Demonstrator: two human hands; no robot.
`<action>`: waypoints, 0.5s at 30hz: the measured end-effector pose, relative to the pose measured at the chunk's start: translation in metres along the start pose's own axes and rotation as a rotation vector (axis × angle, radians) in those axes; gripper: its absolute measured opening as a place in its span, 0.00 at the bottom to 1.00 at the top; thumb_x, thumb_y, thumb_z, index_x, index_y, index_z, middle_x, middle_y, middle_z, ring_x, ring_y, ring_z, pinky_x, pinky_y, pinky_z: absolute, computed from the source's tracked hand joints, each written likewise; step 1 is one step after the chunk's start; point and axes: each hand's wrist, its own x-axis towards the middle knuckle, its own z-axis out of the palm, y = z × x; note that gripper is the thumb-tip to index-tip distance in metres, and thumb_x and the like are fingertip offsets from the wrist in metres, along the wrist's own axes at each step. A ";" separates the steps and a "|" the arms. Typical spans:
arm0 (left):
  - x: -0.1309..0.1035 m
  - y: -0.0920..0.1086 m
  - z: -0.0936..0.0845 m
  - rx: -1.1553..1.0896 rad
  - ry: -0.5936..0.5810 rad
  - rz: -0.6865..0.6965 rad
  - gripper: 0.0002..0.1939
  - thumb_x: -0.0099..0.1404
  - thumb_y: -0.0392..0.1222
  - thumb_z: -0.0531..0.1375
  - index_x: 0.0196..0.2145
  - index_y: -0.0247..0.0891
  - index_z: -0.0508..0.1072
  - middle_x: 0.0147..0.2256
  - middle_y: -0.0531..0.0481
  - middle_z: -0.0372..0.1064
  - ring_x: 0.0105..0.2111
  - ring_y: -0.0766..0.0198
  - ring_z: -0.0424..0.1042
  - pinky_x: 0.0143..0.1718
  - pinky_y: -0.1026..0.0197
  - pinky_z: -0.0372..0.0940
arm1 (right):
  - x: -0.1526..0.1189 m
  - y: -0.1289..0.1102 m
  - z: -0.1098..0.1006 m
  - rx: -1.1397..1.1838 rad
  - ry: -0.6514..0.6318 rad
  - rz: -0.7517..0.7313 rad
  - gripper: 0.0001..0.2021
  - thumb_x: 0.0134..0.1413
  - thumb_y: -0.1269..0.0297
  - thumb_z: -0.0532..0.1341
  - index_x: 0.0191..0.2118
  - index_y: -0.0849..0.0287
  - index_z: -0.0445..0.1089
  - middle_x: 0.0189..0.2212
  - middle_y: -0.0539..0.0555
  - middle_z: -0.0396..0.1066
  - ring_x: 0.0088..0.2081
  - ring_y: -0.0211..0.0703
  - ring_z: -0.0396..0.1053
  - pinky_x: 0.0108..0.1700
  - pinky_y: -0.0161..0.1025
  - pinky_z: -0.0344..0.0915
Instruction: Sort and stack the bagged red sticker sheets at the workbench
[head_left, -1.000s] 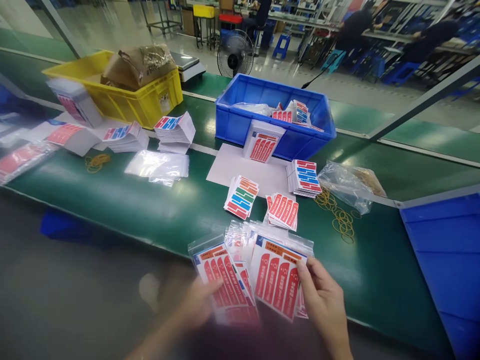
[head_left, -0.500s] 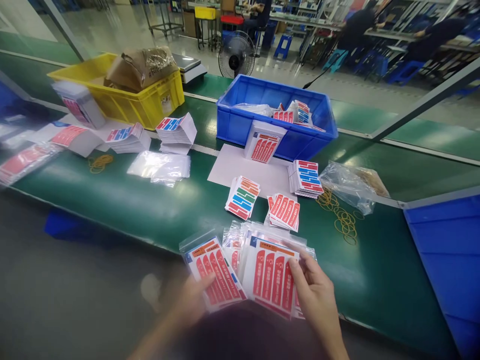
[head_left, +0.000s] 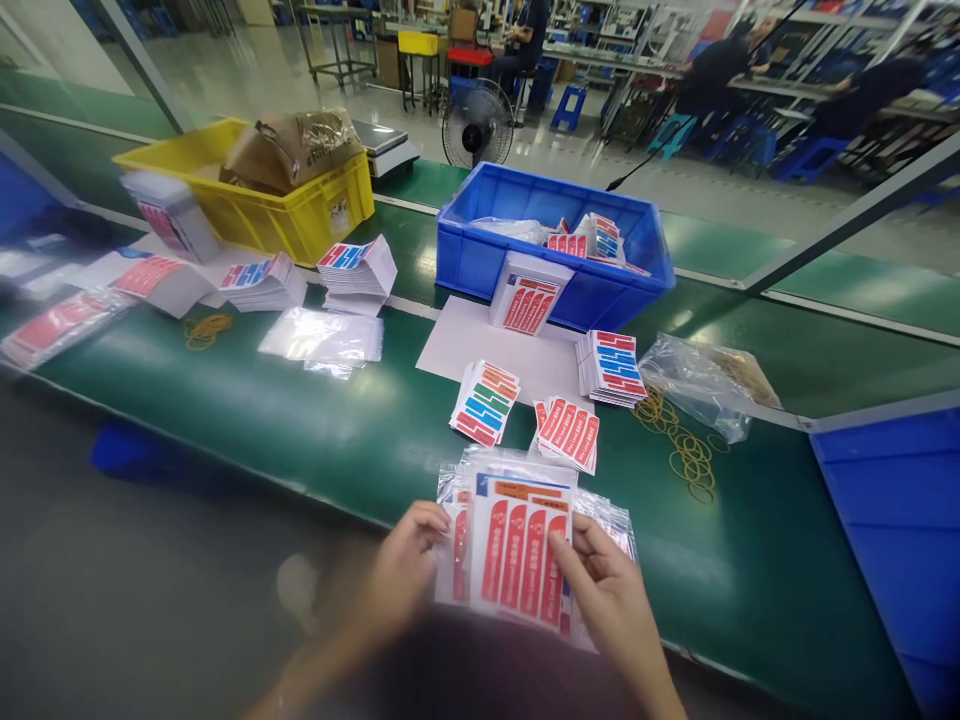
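Note:
In the head view, a stack of clear zip bags with red-and-white sticker sheets (head_left: pixel 517 560) is held upright over the table's front edge. My right hand (head_left: pixel 615 590) grips its right side, thumb across the front. My left hand (head_left: pixel 409 560) is closed at the left edge, its fingertips against the bags; its far fingers are partly hidden. More filled bags (head_left: pixel 611 515) lie beneath and behind the stack. Just beyond are a pile of red sticker cards (head_left: pixel 568 432) and a pile of multicoloured cards (head_left: pixel 486 402).
A blue bin (head_left: pixel 555 200) holds bagged cards; a yellow bin (head_left: pixel 300 215) holds a brown package. Rubber bands (head_left: pixel 690 460) lie at right near a clear plastic bag (head_left: pixel 686 380). Flat empty bags (head_left: pixel 322 335) and card stacks (head_left: pixel 360 270) sit at left. A fan (head_left: pixel 476 125) stands beyond.
My left hand's separate bag has come right against the stack in my right hand. The left hand has shifted to the stack's left edge; the right has moved slightly left.

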 end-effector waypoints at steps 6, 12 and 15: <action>0.017 -0.009 -0.041 0.737 0.215 0.217 0.13 0.63 0.42 0.56 0.45 0.39 0.65 0.49 0.41 0.62 0.51 0.53 0.64 0.53 0.46 0.61 | 0.057 -0.013 -0.066 -0.585 0.271 -0.177 0.23 0.56 0.47 0.54 0.57 0.41 0.58 0.55 0.54 0.65 0.52 0.60 0.66 0.43 0.54 0.71; 0.032 -0.038 -0.037 1.073 0.208 0.502 0.13 0.61 0.40 0.59 0.44 0.37 0.67 0.46 0.40 0.68 0.48 0.54 0.69 0.46 0.50 0.69 | 0.211 -0.062 -0.087 -0.636 0.249 -0.351 0.20 0.54 0.50 0.56 0.48 0.56 0.66 0.47 0.58 0.71 0.46 0.51 0.71 0.45 0.46 0.69; 0.034 -0.056 -0.037 1.098 0.280 0.581 0.15 0.59 0.40 0.60 0.45 0.38 0.69 0.45 0.40 0.70 0.46 0.54 0.70 0.46 0.51 0.70 | 0.295 -0.076 -0.084 -0.663 0.332 -0.331 0.22 0.51 0.49 0.59 0.47 0.61 0.66 0.47 0.62 0.71 0.44 0.53 0.71 0.46 0.48 0.67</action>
